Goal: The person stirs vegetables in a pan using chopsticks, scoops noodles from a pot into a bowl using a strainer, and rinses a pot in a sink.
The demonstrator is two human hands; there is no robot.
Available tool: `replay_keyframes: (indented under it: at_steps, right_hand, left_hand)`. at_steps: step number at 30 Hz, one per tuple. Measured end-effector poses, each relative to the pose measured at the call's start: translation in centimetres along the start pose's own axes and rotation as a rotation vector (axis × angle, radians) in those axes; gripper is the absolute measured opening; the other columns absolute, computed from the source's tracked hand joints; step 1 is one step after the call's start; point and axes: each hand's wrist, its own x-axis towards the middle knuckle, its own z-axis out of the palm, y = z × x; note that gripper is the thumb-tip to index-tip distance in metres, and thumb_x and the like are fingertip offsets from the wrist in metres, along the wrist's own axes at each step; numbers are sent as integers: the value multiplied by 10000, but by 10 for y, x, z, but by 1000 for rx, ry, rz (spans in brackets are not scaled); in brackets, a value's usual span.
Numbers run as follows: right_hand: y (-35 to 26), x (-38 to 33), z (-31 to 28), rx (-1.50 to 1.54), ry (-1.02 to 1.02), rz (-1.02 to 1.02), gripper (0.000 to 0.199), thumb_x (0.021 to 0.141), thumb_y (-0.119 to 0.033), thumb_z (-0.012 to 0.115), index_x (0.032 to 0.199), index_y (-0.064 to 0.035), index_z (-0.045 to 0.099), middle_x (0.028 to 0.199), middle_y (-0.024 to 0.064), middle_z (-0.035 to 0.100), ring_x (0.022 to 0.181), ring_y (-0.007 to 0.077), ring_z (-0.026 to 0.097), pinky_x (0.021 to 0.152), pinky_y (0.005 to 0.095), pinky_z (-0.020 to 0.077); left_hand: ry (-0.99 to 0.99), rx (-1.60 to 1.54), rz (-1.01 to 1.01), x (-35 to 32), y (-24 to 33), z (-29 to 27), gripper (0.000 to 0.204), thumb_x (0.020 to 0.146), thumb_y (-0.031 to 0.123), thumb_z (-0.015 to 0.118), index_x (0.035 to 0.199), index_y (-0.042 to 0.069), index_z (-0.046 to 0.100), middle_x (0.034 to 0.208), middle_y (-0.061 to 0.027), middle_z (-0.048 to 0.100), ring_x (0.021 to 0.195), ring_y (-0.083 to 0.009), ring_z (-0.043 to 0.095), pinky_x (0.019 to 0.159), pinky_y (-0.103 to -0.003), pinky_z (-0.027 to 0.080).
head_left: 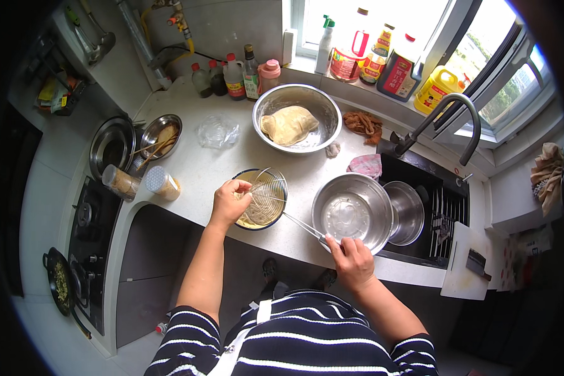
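Note:
My right hand (351, 263) is closed round the handle of a wire skimmer (271, 194), which reaches leftward over the counter. The skimmer's round mesh basket is over a dark-rimmed bowl (261, 227) with something yellowish inside, partly hidden by the mesh. My left hand (229, 202) pinches the basket's left side; whether a small piece of something is also between the fingertips, I cannot tell. Just right of the bowl, a wide steel pot (352, 213) stands at the counter's edge, close by my right hand. Farther back, a steel basin (329, 135) holds a pale dough-like lump (289, 124).
A black sink (448, 210) with a steel bowl (407, 213) and a curved faucet (476, 122) lies right. A cutting board (464, 266) carries a cleaver (478, 264). Left are lidded jars (163, 183), a plastic bag (218, 131) and a stove (91, 250). Bottles (235, 76) line the back.

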Motion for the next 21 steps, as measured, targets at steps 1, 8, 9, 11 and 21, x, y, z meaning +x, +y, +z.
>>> replay_keyframes:
  at_steps: [1,8,9,11,21]
  right_hand:
    - [0,0,1,21,-1,6,339,723,-35,586,1037,-138,659,743,25,493,629,162,498,527,283,428]
    - [2,-7,6,335,-59,228,356,693,-43,625,1041,-120,644,722,54,523,628,223,541,522,323,448]
    - [4,-12,1,419,-72,298,354,692,-42,635,1039,-114,643,724,61,534,623,235,549,528,324,453]
    - [9,-25,-6,583,-90,447,351,690,-40,654,1035,-102,639,728,74,557,612,258,566,539,328,464]
    - [74,-125,-60,563,42,954,301,722,-61,670,1019,-18,644,686,80,569,593,160,529,576,265,432]
  left_hand:
    - [3,17,0,-1,0,-1,200,724,69,638,919,21,647,854,-79,657,770,-154,626,728,-282,495]
    - [311,-222,-44,-5,2,-4,192,801,45,607,985,-8,597,874,-62,632,799,-120,591,750,-259,478]
    - [406,-263,-47,-6,0,-3,186,813,49,600,987,-14,588,877,-66,626,809,-127,588,757,-265,476]
    - [533,-329,-43,-12,3,4,212,837,47,581,1039,-13,556,922,-69,605,842,-131,571,787,-266,464]
    - [-119,-305,171,-53,90,140,155,786,43,629,937,10,619,857,-102,610,711,-170,608,660,-278,499]
